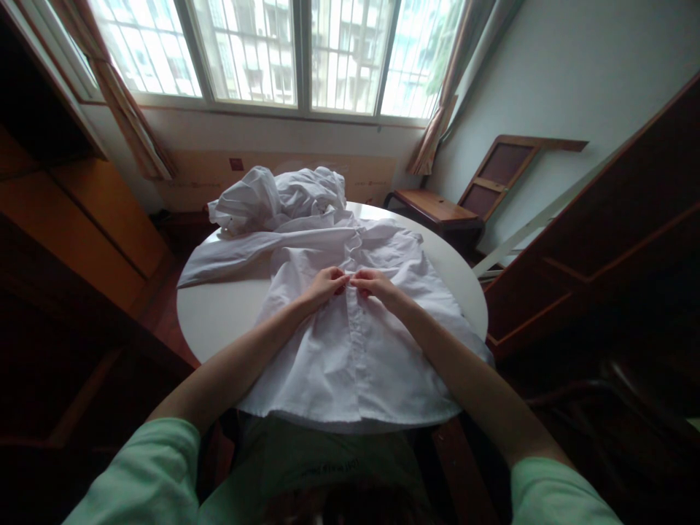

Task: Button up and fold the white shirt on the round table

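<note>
A white button-up shirt (322, 357) lies spread over a round white table (213, 321), its hem hanging over the near edge. The front placket runs down the middle toward me. My left hand (328, 283) pinches the placket from the left side, fingers closed on the cloth. From the right, my right hand (375, 284) pinches the same strip, its fingertips almost touching the left ones. Any button between the fingertips is too small to make out. One sleeve (230, 259) stretches out to the left across the tabletop.
At the table's far side sits a heap of crumpled white cloth (295, 191). Behind it are a barred window (295, 58) and a long cardboard panel (372, 175). A low wooden bench (437, 205) stands back right; dark wooden panels (590, 248) flank the right.
</note>
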### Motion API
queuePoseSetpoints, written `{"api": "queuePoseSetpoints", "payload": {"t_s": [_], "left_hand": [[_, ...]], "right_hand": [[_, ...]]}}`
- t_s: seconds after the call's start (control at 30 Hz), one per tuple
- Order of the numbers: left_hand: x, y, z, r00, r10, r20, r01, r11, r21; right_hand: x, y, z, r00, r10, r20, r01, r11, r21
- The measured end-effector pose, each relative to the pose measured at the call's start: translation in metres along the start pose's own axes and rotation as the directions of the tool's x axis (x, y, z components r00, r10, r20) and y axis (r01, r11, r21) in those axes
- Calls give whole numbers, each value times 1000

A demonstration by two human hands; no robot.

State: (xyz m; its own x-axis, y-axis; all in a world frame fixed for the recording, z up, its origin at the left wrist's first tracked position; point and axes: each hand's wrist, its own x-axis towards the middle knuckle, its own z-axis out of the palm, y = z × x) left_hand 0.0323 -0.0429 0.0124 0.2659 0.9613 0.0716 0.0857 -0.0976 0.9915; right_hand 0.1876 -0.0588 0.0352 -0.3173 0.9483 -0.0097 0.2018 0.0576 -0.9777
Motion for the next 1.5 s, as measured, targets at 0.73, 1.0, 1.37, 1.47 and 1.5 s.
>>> {"api": "queuePoseSetpoints", "payload": {"t_s": [0.73,1.0,1.37,1.47,1.5], "left_hand": [[-15,43,-23,918,12,396,-87,981,173],[-25,42,-19,727,-81,682,-193,929,316],[-32,36,-6,728,87,680,-373,883,287],[-32,34,-4,722,84,687,-359,894,268],[-33,34,-3,718,68,693,-353,893,279]], "right_hand": [[-23,-20,-1,841,137,524,117,898,-424],[-21,-19,-15,724,184,665,18,958,-285],[-17,-7,-22,811,107,576,28,975,-220],[-17,-6,-22,798,110,592,17,979,-205],[-17,-7,-22,796,112,594,15,979,-205]]}}
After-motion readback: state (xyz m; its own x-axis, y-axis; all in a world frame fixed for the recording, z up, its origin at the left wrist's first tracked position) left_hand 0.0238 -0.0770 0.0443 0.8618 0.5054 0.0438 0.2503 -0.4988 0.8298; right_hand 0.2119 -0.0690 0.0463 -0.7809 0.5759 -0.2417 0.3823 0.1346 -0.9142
